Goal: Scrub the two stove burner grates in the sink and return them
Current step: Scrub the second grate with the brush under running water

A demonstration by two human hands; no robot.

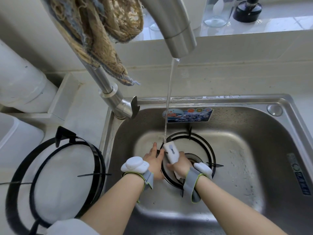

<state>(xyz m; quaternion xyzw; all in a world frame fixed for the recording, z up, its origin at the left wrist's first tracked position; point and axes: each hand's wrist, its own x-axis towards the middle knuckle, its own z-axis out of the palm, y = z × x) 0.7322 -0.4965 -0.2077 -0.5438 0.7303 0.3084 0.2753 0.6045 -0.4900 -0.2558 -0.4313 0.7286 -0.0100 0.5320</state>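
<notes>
Grate [205, 142] beneath our hands: left hand [153, 161] presses it steady with straight fingers [154, 147] so our right hand [178, 167], gripping the scrubber [171, 152] under the water [168, 99], can scrub.

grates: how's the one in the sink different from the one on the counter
The sink grate lies under the running water; the counter grate sits left of the sink. The right hand holds a scrubber on the sink grate; no hand touches the counter grate. Both are black rings with prongs.
</notes>
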